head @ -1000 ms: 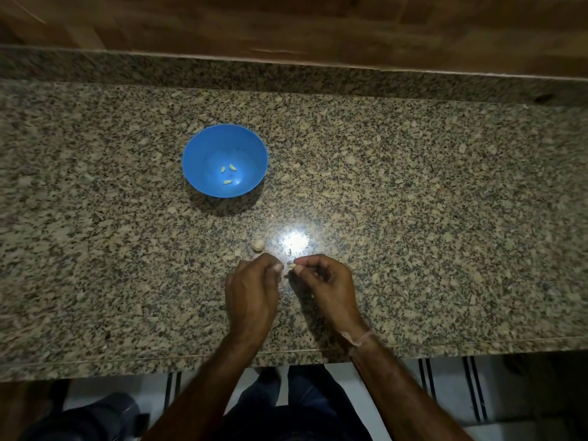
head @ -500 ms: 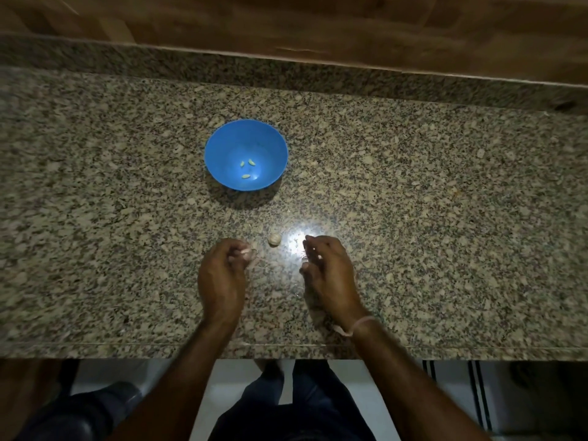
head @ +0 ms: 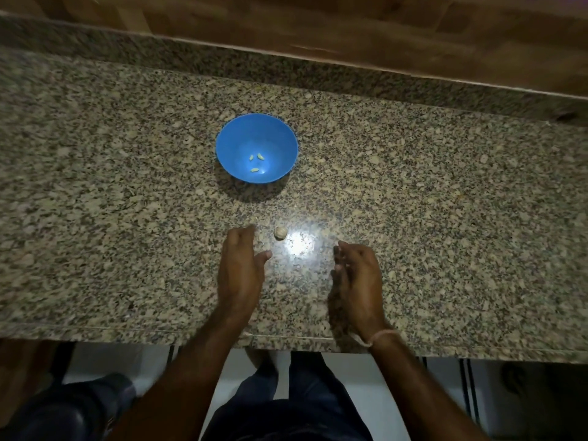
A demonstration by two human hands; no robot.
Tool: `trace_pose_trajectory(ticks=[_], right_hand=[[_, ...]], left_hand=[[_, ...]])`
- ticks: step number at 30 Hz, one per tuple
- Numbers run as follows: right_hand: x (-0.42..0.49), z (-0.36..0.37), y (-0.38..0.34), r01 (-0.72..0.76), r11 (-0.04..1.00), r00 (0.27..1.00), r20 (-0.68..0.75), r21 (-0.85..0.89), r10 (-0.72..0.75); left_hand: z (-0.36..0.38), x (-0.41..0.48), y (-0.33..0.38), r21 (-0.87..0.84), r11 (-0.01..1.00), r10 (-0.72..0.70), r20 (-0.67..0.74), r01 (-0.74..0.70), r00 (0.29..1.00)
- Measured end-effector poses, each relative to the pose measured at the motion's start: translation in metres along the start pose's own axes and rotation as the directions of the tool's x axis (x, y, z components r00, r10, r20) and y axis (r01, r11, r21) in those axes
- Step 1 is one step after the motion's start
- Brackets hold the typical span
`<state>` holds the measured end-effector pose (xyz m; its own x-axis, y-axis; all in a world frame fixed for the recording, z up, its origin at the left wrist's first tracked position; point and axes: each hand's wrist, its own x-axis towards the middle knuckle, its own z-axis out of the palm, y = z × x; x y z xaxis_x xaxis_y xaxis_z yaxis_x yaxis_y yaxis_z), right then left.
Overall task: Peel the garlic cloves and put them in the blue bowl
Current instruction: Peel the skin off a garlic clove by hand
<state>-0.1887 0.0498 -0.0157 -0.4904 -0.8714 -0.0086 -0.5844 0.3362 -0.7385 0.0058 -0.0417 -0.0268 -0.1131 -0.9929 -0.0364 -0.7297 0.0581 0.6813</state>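
The blue bowl [head: 280, 138] stands on the granite counter, with three peeled garlic cloves [head: 257, 160] lying in its bottom. A small garlic piece in pale skin [head: 280, 232] sits on the counter nearer to me, between the bowl and my hands. My left hand [head: 241, 268] lies flat just left of it, fingers straight and thumb spread, holding nothing. My right hand [head: 356, 278] hovers to the right, seen edge-on, with fingers loosely extended. I see nothing in its fingers.
The speckled granite counter [head: 445, 202] runs left to right, with a raised granite back edge and a wooden wall behind. A bright light glare [head: 299, 243] lies between my hands. The counter's front edge [head: 127, 329] is just under my wrists.
My hands were pinched together over a clove, then drew apart. The left hand has opened flat, and the right hand has shifted right and loosened its fingers.
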Motion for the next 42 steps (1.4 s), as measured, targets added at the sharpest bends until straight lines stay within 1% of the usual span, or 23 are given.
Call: trace_pose_trajectory(ticks=[2,3,5,6,7,9,10,11,13,15,17,18,20,21,22,23,25,27,28,30,32,38,42], right_hand=[[-0.001,0.004,0.006,0.010,0.995,0.998,0.059,-0.100,-0.004],[-0.003,0.009,0.005,0.063,0.984,0.995,0.085,-0.164,-0.050],[-0.004,0.019,-0.004,0.127,0.973,0.990,0.083,-0.193,-0.113],[-0.005,0.023,-0.010,0.126,0.973,0.990,0.083,-0.194,-0.112],[-0.007,0.027,-0.013,0.136,0.983,0.985,0.120,-0.126,-0.121],[-0.011,0.033,-0.022,0.178,0.979,0.967,0.203,-0.099,-0.156],[-0.011,0.033,-0.024,0.174,0.983,0.964,0.214,-0.057,-0.158],[-0.012,0.030,-0.027,0.161,0.987,0.967,0.204,-0.018,-0.154],[-0.012,0.014,-0.027,0.119,0.992,0.989,0.082,0.043,-0.122],[-0.008,0.002,-0.011,0.041,0.998,0.999,0.010,-0.045,-0.041],[-0.006,-0.008,0.011,-0.046,0.980,0.998,0.036,-0.194,0.054],[-0.008,-0.009,0.018,-0.061,0.974,0.995,0.064,-0.217,0.077],[-0.015,-0.005,0.013,-0.114,0.987,0.987,0.102,-0.115,0.126],[-0.018,-0.002,0.002,-0.127,0.992,0.989,0.079,0.007,0.126],[-0.020,0.004,-0.007,-0.143,0.988,0.988,0.063,0.057,0.139],[-0.021,0.011,-0.013,-0.111,0.990,0.991,0.078,0.083,0.105],[-0.021,0.024,-0.024,-0.075,0.983,0.983,0.179,0.165,0.045],[-0.014,0.028,-0.026,0.019,0.991,0.971,0.235,0.134,-0.050],[-0.008,0.028,-0.021,0.124,0.990,0.959,0.250,0.064,-0.136],[0.001,0.028,-0.011,0.303,0.953,0.898,0.345,-0.029,-0.275],[0.005,0.030,-0.005,0.407,0.913,0.834,0.422,-0.033,-0.356],[0.007,0.029,0.004,0.564,0.824,0.774,0.379,-0.049,-0.507],[0.018,0.032,-0.003,0.660,0.742,0.716,0.397,-0.116,-0.574]], left_hand=[[0.001,0.009,0.002,0.066,0.998,-0.005,0.007,0.005,1.000],[0.002,0.011,0.004,0.090,0.996,-0.001,0.010,0.000,1.000],[0.003,0.008,0.008,0.109,0.994,0.013,0.019,-0.015,1.000],[0.004,0.006,0.010,0.110,0.994,0.019,0.021,-0.021,1.000],[0.005,0.003,0.011,0.108,0.994,0.022,0.021,-0.024,1.000],[0.007,-0.006,0.015,0.094,0.995,0.035,0.040,-0.038,0.999],[0.009,-0.010,0.016,0.093,0.994,0.060,0.053,-0.064,0.997],[0.011,-0.014,0.017,0.091,0.992,0.084,0.065,-0.089,0.994],[0.013,-0.022,0.019,0.080,0.991,0.105,0.073,-0.111,0.992],[0.013,-0.026,0.019,0.079,0.989,0.118,0.075,-0.124,0.990],[0.016,-0.027,0.016,0.098,0.985,0.134,0.075,-0.141,0.988],[0.018,-0.027,0.014,0.109,0.984,0.134,0.076,-0.142,0.988],[0.020,-0.027,0.013,0.127,0.982,0.128,0.081,-0.137,0.989],[0.020,-0.028,0.013,0.136,0.981,0.126,0.078,-0.136,0.989],[0.021,-0.029,0.014,0.139,0.982,0.121,0.075,-0.131,0.990],[0.021,-0.030,0.015,0.133,0.983,0.116,0.072,-0.125,0.991],[0.021,-0.032,0.013,0.110,0.989,0.094,0.061,-0.100,0.994],[0.022,-0.035,0.013,0.065,0.996,0.059,0.042,-0.061,0.997],[0.021,-0.036,0.015,0.031,0.999,0.039,0.025,-0.040,0.999],[0.017,-0.039,0.020,-0.024,1.000,0.002,-0.019,-0.003,1.000],[0.014,-0.041,0.024,-0.041,0.999,-0.034,-0.070,0.032,0.997],[0.014,-0.048,0.029,-0.145,0.983,-0.130,-0.099,0.115,0.987],[0.016,-0.057,0.028,-0.273,0.936,-0.253,-0.078,0.224,0.964]])
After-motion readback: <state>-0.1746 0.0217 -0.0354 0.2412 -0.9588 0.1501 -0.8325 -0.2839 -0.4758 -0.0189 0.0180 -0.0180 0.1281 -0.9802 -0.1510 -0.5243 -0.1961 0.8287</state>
